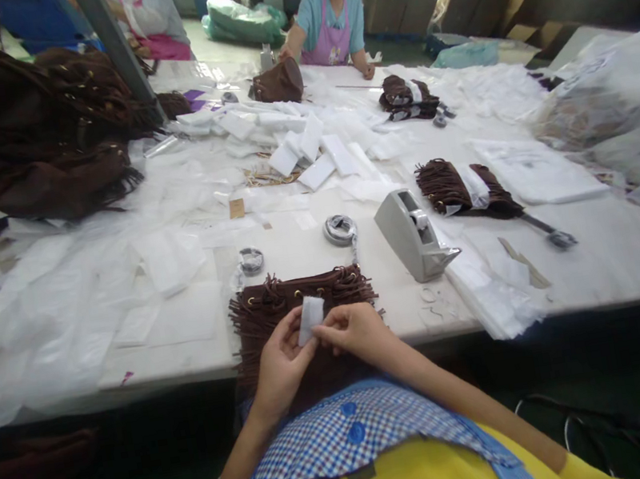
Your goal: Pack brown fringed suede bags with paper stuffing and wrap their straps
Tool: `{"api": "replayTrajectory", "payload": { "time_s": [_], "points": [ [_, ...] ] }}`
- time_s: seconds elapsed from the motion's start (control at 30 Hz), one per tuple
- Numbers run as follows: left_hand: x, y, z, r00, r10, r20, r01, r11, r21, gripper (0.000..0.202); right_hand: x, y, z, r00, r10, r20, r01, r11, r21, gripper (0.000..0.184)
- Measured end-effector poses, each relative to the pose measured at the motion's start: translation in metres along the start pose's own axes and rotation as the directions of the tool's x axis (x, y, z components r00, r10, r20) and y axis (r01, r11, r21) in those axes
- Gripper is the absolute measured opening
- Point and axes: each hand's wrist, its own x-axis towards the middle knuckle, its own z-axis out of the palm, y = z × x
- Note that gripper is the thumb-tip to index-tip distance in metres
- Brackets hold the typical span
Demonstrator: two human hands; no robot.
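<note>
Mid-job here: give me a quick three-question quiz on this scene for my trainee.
1. True or false: the left hand and the right hand both pinch the small white piece.
2. What lies beneath the hands? A) a cardboard box B) a brown fringed bag C) scissors
3. Fill in: the grey tape dispenser stands to the bag's ____ side.
Key: 1 true; 2 B; 3 right.

From the fringed bag [299, 299], I've got a bare strip of table [298, 251] at 12 between two tape rolls [340, 230]. Tape dispenser [415, 234] blocks 2 o'clock, and loose plastic sheets [64, 312] clutter 9 to 10.
</note>
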Motion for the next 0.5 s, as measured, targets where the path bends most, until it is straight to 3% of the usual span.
{"api": "replayTrajectory", "payload": {
  "time_s": [0.2,0.4,0.5],
  "points": [
    [0.000,0.007,-0.002,0.998,-0.069,0.005,0.069,0.998,0.007,0.065,0.008,0.012,-0.003,0.999,0.043,-0.029,-0.044,0.998,-0.039,0.034],
    [0.000,0.012,-0.002,0.991,-0.136,0.019,0.136,0.991,0.004,0.068,0.007,0.011,-0.005,0.974,-0.101,-0.202,0.037,0.954,-0.298,0.040],
    [0.000,0.013,-0.001,0.990,-0.143,0.008,0.143,0.990,0.008,0.068,0.003,0.007,-0.004,0.976,-0.100,-0.193,0.055,0.972,-0.228,0.037]
  ]
}}
